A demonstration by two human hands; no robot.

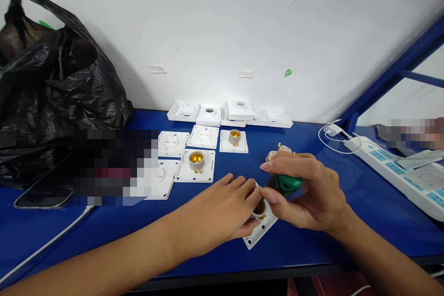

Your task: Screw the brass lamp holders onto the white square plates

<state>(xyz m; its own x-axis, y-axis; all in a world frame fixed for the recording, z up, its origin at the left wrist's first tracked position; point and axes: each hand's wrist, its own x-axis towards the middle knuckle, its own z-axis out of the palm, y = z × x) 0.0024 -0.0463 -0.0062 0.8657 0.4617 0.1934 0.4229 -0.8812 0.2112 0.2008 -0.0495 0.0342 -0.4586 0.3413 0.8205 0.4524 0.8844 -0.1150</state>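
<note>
My left hand (222,210) lies flat on a white square lamp-holder plate (258,236) near the table's front edge, fingers around its brass socket (259,208). My right hand (305,189) grips the green handle of a screwdriver (285,183), held over that socket; the tip is hidden by my fingers. Just beyond my right hand lie two loose socket parts (280,150).
More white plates, some with brass sockets (196,159), lie in rows on the blue table (347,222); empty white covers (241,110) line the wall. A black plastic bag (52,88) and a phone (45,194) are at left. A white power strip (398,171) is at right.
</note>
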